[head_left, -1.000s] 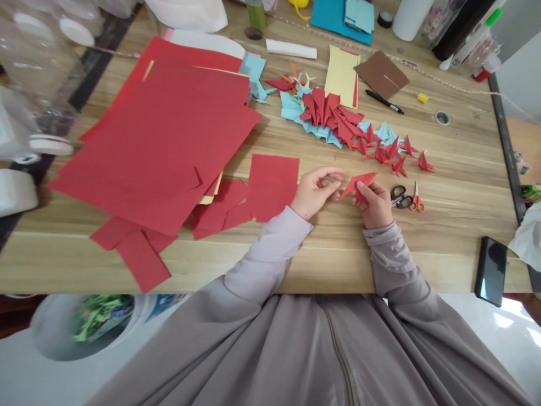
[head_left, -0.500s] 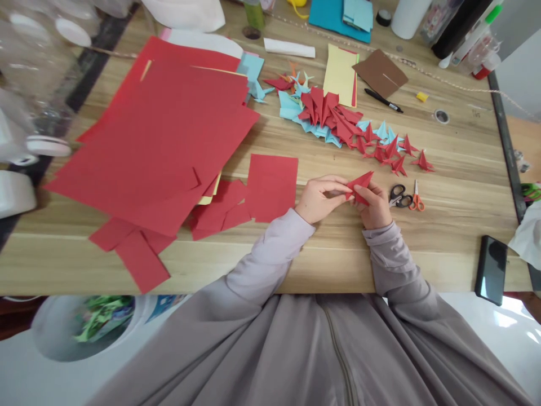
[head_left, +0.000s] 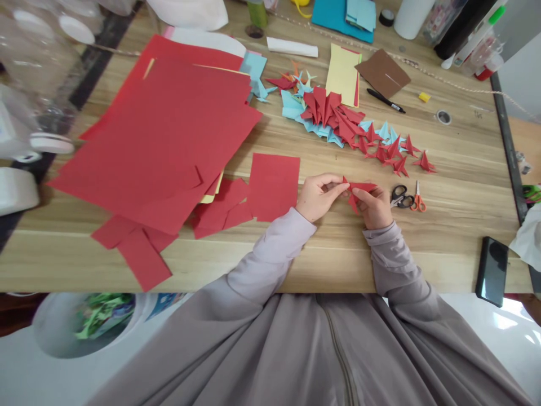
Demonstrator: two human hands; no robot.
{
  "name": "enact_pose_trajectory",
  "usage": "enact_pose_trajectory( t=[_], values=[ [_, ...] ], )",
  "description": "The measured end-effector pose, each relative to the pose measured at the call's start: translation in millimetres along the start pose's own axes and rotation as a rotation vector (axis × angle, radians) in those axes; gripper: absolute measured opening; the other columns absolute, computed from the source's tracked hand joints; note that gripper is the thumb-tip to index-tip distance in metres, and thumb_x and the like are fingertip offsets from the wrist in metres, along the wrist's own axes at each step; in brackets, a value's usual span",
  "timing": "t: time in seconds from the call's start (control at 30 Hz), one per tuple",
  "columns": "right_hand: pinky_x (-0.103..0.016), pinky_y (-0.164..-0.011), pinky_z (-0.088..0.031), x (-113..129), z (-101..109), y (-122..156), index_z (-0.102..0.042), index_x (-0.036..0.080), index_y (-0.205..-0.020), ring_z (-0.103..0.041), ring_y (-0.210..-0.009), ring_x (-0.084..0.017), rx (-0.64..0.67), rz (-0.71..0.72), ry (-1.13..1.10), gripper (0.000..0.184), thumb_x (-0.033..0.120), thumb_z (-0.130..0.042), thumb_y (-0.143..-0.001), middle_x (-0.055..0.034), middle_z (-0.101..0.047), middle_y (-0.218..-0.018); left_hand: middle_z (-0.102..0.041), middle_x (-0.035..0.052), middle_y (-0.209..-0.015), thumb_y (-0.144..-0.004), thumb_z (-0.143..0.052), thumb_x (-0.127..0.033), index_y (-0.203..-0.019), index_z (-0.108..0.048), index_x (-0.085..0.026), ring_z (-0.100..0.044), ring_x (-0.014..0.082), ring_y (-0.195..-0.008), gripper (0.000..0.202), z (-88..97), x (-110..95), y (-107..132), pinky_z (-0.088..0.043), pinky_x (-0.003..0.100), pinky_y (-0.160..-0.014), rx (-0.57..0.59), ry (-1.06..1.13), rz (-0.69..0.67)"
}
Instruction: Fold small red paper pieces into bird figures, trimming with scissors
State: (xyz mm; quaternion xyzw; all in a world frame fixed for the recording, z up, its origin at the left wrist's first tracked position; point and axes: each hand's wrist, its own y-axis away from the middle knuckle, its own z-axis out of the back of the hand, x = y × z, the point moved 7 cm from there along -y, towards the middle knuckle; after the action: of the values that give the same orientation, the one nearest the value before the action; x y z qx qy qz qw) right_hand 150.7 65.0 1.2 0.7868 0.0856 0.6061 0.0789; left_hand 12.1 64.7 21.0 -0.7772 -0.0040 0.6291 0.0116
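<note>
A small folded red paper [head_left: 362, 186] is pinched between both my hands above the table. My left hand [head_left: 318, 196] grips its left end with thumb and fingertips. From the other side, my right hand [head_left: 374, 205] presses the paper under its thumb. Points of the paper stick out upward and downward, partly hidden by fingers. Beyond my hands lie several red origami cranes [head_left: 393, 149], mixed with light blue ones [head_left: 384, 131]. A flat red paper sheet [head_left: 274, 187] rests just left of my left hand.
Black scissors [head_left: 401, 197] and orange scissors [head_left: 418, 200] lie right of my right hand. Large red sheets [head_left: 160, 129] are piled at left, with smaller red pieces [head_left: 143, 256] in front. A phone [head_left: 492, 270] sits at the right front edge. A bin [head_left: 46, 332] stands below.
The folded red paper has turned in my hands: its right point now lies nearly level, and other points show above and below. My hands stay close together in about the same place.
</note>
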Motion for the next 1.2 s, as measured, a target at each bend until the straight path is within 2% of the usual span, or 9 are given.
enact_pose_trajectory(
  t=[0.2, 0.4, 0.77, 0.9, 1.07, 1.2],
  values=[
    [-0.023, -0.046, -0.039, 2, -1, 1, -0.068, 0.017, -0.067, -0.047, -0.046, -0.008, 0.031, 0.029, 0.148, 0.018, 0.033, -0.076, -0.064, 0.0024, -0.059, -0.055, -0.066, 0.0012, -0.062, -0.069, -0.073, -0.036, -0.071, -0.063, -0.015, -0.064, 0.0132, -0.060, 0.024, 1.2, 1, -1, -0.052, 0.027, -0.062, -0.010, -0.021, 0.031],
    [-0.022, -0.045, -0.037, 3, 3, 0, -0.066, 0.017, -0.064, -0.043, -0.044, -0.007, 0.014, 0.073, 0.155, 0.018, 0.032, -0.076, -0.064, 0.0049, -0.053, -0.049, -0.063, -0.0008, -0.062, -0.067, -0.075, -0.035, -0.070, -0.058, -0.015, -0.062, 0.0113, -0.059, 0.027, -0.3, 6, -3, -0.051, 0.027, -0.063, 0.018, 0.028, 0.055],
    [-0.023, -0.045, -0.038, 2, 2, 0, -0.066, 0.016, -0.064, -0.045, -0.044, -0.008, 0.021, 0.057, 0.187, 0.020, 0.032, -0.077, -0.063, 0.0047, -0.053, -0.049, -0.063, -0.0019, -0.058, -0.062, -0.078, -0.037, -0.068, -0.056, -0.015, -0.059, 0.0097, -0.050, 0.032, 0.6, 15, -3, -0.050, 0.024, -0.055, -0.003, 0.123, 0.149],
    [-0.022, -0.046, -0.039, 3, 1, 1, -0.066, 0.017, -0.065, -0.045, -0.044, -0.008, 0.025, 0.075, 0.168, 0.019, 0.032, -0.078, -0.063, 0.0046, -0.054, -0.049, -0.062, -0.0018, -0.056, -0.061, -0.078, -0.036, -0.067, -0.057, -0.015, -0.058, 0.0096, -0.048, 0.031, 2.4, 13, -4, -0.048, 0.024, -0.052, -0.019, 0.096, 0.132],
    [-0.023, -0.045, -0.040, 2, -2, 3, -0.066, 0.017, -0.063, -0.048, -0.045, -0.009, 0.011, 0.053, 0.192, 0.025, 0.040, -0.073, -0.067, 0.0020, -0.059, -0.052, -0.060, -0.0024, -0.053, -0.062, -0.078, -0.035, -0.065, -0.057, -0.016, -0.058, 0.0097, -0.048, 0.028, 5.3, 9, -4, -0.048, 0.023, -0.052, -0.052, 0.047, 0.103],
    [-0.023, -0.047, -0.041, 6, -6, 4, -0.068, 0.016, -0.065, -0.049, -0.047, -0.008, 0.045, 0.069, 0.234, 0.025, 0.040, -0.076, -0.065, 0.0016, -0.062, -0.055, -0.062, -0.0017, -0.054, -0.063, -0.077, -0.034, -0.065, -0.057, -0.016, -0.058, 0.0097, -0.048, 0.027, 5.6, 7, -4, -0.048, 0.024, -0.052, -0.052, 0.034, 0.085]
  ],
)
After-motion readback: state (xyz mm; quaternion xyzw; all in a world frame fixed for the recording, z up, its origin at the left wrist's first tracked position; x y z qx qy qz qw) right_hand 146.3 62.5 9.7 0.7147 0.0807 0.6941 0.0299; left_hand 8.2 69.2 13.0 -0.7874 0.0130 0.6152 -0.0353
